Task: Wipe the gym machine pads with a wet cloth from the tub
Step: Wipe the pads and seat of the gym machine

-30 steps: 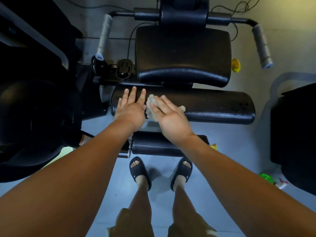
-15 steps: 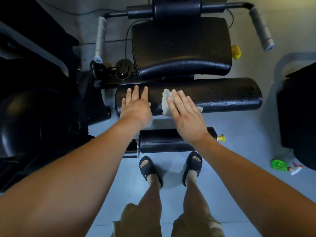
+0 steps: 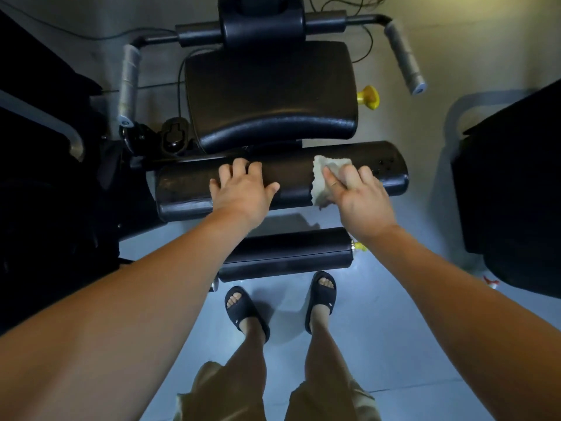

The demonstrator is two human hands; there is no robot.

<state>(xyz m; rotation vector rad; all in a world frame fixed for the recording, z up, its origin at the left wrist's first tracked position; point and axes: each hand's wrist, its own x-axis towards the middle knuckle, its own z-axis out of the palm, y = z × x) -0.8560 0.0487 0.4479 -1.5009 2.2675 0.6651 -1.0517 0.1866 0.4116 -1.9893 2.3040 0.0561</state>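
Cloth [image 3: 322, 177] lies partly hidden beneath the right hand [image 3: 361, 202], whose straight fingers press it onto the long pad [image 3: 291, 174]; the left hand [image 3: 243, 192] rests flat alongside.

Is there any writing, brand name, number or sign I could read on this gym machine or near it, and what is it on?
None readable: no words, numbers or signs show on the black padded seat, the long black roller pad or the pale wiping cloth.
Too small to read: a tiny white mark on each dark slide sandal.
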